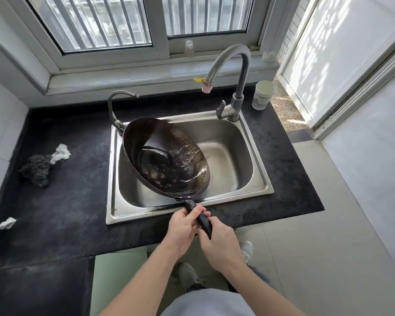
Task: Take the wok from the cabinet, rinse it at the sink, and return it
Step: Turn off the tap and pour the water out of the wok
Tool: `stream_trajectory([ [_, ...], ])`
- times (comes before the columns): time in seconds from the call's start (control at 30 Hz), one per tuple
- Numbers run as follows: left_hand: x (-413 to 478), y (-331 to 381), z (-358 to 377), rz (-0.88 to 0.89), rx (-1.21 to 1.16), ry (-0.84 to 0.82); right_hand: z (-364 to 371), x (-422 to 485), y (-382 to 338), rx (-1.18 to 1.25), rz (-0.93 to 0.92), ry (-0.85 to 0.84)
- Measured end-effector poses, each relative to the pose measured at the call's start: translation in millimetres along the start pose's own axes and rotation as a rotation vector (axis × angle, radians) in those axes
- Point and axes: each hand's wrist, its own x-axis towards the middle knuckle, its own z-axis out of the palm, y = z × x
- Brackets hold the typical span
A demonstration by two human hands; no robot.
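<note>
A dark, stained wok is tilted over the steel sink, its open side facing right, with water sloshing inside it. Its black handle sticks out over the sink's front rim. My left hand grips the handle near the wok. My right hand grips the handle's end just behind it. The tall curved tap stands at the sink's back right; no water stream shows from its spout.
A small second tap stands at the sink's back left. A dark steel-wool scrubber and a white rag lie on the black counter to the left. A white jar stands by the tall tap. Tiled floor lies right.
</note>
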Motion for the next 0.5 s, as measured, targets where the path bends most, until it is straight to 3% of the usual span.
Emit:
stream_trajectory([
  [0.23,-1,4,5,0.016,0.079,0.061,-2,6,2,0.154,-0.021,-0.006],
  [0.5,5,1,22,0.064,0.125,0.214,-16,32,24,0.155,-0.124,-0.098],
])
